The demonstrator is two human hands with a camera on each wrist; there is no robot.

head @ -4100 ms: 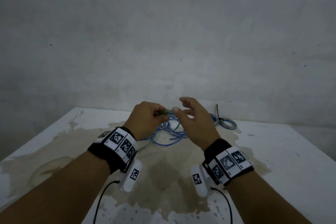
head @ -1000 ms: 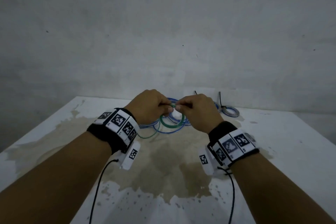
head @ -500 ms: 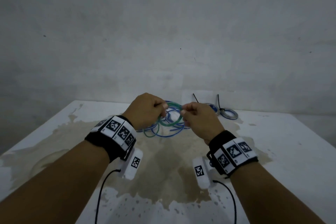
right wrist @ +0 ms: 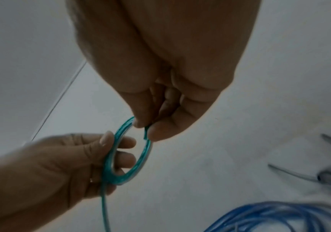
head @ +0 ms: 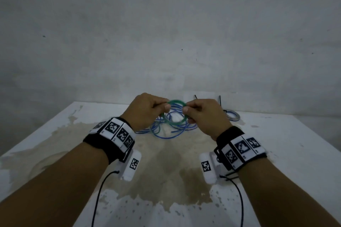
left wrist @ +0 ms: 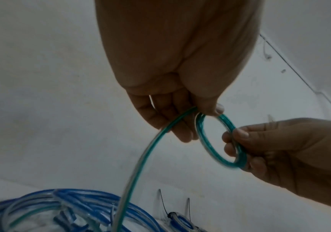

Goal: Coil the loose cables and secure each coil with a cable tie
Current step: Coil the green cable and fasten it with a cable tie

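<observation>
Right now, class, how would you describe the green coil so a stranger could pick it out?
Start at the stained white table. Above its far middle, the left hand and right hand hold a small ring of cable, the green coil. Everything beneath is loose blue cable; only this ring is green.

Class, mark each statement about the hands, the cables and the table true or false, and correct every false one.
1. Both hands hold the green coil. True.
2. The left hand is open and empty. False: it pinches the coil.
3. Loose blue cables lie on the table. True.
4. All the green cable is coiled. False: a loose length trails down from the left hand.
5. The right hand holds a cable tie. False: it pinches the coil.
</observation>
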